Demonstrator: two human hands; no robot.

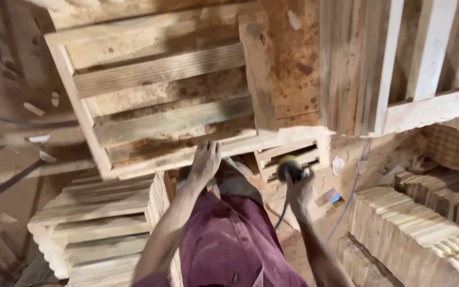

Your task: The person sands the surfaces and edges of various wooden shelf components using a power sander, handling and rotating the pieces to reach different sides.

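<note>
A wooden louvred frame with slanted slats lies in front of me, dusted with reddish sawdust. My left hand rests flat on its near rail, fingers stretched out and gripping nothing. My right hand is closed around a small power sander with a yellow top. The sander sits beside the frame's near right corner, over a smaller slatted piece. A dark cord hangs down from the sander. My maroon clothing fills the lower middle of the view.
A stack of similar louvred frames sits at lower left. Piles of grooved pale wood pieces lie at lower right. A pale slatted frame leans at upper right. A thin cable, a blue item and a black cable lie on the dusty floor.
</note>
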